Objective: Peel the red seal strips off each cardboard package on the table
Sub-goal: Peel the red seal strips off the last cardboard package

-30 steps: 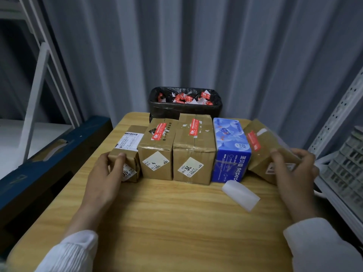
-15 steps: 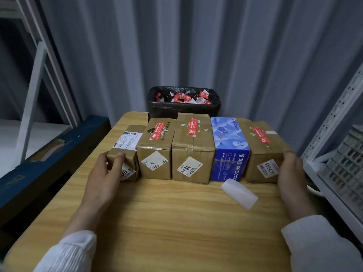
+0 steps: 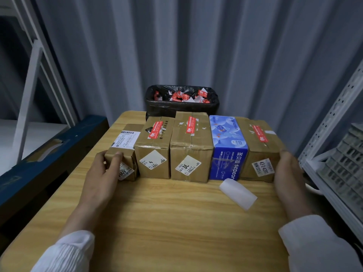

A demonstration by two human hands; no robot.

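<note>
At the table's [image 3: 176, 222] right end | right-end package [image 3: 259, 154], tilted a second ago, now flat in row | right hand [image 3: 288, 173] flat against its side, left hand [image 3: 100, 173] grips small left package [image 3: 125, 152] | three red seal strips [image 3: 191, 124] still on top faces: peeling judged not begun.

Left hand [image 3: 100, 173] curled, right hand [image 3: 288, 173] flat

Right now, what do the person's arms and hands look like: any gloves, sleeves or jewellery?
Both hands are bare, with no gloves, and no ring or watch shows. The left hand comes out of a white left sleeve with fine ribbed pleats and a gathered cuff. The right hand comes out of a white right sleeve that looks smoother, with its cuff at the wrist.
</note>
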